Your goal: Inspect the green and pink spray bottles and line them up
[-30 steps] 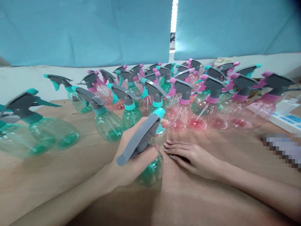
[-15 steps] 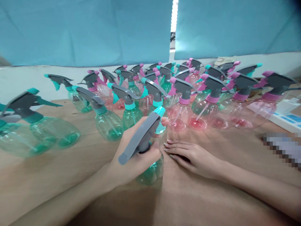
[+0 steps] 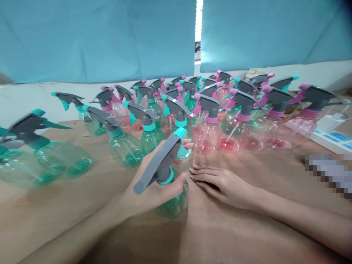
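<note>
My left hand [image 3: 154, 183] is wrapped round the neck of a clear green spray bottle [image 3: 172, 203] that stands on the wooden table [image 3: 82, 205]. Its grey trigger head [image 3: 159, 163] with a teal nozzle sticks out above my fingers. My right hand [image 3: 220, 180] lies flat on the table just right of the bottle, fingers stretched out and together, holding nothing. Its fingertips almost touch my left thumb.
Several green and pink spray bottles [image 3: 211, 121] crowd the table behind my hands; more green ones [image 3: 55, 157] stand at the left. A white power strip [image 3: 330, 135] lies at the right edge. A blue curtain [image 3: 110, 36] hangs behind.
My left hand has slid down a little, so the teal collar under the trigger head now shows. The view has shifted slightly. My right hand has stayed put.
</note>
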Action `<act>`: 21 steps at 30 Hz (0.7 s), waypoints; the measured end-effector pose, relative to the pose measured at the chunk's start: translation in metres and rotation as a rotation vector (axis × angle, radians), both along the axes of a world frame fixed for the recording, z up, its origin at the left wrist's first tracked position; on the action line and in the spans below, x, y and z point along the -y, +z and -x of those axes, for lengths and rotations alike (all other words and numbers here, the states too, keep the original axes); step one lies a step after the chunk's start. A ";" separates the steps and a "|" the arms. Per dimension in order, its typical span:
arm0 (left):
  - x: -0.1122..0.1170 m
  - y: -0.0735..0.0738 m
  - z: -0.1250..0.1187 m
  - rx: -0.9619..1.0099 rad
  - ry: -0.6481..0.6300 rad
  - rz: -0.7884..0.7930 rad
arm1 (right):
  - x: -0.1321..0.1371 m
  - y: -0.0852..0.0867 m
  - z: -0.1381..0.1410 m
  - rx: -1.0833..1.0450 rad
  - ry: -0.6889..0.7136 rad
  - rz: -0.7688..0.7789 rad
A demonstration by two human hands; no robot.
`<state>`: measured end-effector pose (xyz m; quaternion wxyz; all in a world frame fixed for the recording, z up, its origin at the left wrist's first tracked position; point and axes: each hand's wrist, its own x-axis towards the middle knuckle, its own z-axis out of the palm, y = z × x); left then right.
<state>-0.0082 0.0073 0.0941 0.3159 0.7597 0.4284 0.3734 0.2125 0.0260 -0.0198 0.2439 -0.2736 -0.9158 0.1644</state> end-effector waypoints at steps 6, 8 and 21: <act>-0.004 -0.005 0.003 -0.006 -0.071 -0.063 | 0.000 0.001 0.001 -0.032 -0.004 0.010; -0.005 -0.005 0.003 0.010 -0.098 -0.110 | 0.000 0.002 0.001 -0.021 -0.004 0.014; -0.003 -0.008 0.003 -0.057 0.002 -0.032 | 0.000 0.001 0.001 -0.017 -0.011 0.019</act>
